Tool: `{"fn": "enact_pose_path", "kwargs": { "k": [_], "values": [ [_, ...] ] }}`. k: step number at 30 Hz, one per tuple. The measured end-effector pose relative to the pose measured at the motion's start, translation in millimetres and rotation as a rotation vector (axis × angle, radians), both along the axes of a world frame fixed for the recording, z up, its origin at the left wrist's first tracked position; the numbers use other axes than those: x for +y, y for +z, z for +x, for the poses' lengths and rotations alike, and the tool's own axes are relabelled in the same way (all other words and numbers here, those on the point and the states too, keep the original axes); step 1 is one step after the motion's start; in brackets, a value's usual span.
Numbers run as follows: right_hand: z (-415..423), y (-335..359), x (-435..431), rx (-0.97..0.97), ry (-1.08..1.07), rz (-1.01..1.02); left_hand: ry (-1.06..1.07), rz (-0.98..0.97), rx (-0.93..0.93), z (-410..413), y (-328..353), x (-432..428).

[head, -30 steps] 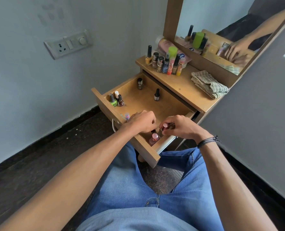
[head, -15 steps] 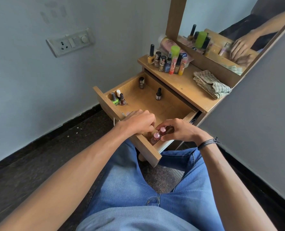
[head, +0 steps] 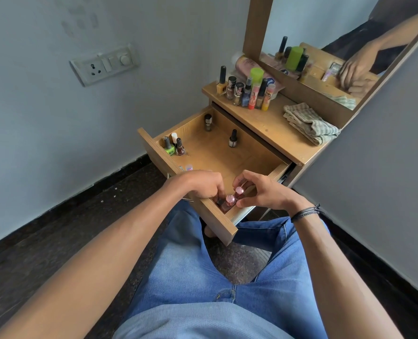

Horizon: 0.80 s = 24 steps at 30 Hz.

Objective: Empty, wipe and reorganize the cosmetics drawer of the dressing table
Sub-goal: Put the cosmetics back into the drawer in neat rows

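Drawer (head: pixel 215 157) stood open; at its front corner right hand (head: pixel 264 192) pinched a pink-capped bottle (head: pixel 239 191); left hand (head: pixel 200 183) curled beside, grasp unclear.

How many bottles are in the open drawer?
8 visible: green bottle, white-capped bottle, dark red bottle in the far front corner; grey bottle at far wall; black-capped bottle centrally; small bottle by left hand; two pink-capped bottles at right hand. Hands may hide more.

wall (head: pixel 44 143): pale grey | floor (head: pixel 56 228): dark speckled | switch panel (head: pixel 105 64): on wall
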State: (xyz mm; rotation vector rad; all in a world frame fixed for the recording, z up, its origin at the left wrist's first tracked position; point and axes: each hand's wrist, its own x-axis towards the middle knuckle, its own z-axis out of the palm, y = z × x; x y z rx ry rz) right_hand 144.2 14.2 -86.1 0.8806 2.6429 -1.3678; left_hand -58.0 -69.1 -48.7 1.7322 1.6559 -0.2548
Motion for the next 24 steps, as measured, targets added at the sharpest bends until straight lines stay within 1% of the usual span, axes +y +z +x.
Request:
{"fn": "enact_pose_path", "kwargs": {
  "k": [6,12,18,24],
  "values": [
    [1,-2,0,0.012,0.000,-0.004,0.015,-0.098,-0.037,2,2,6],
    [0,-3,-3,0.028,0.000,0.006,-0.020,-0.189,-0.006,7,-6,10],
    [1,-4,-3,0.034,-0.004,0.000,-0.029,-0.222,0.008,7,-5,11],
    [1,-5,-5,0.043,-0.010,-0.005,-0.025,-0.209,-0.009,6,-7,11]
  ]
}}
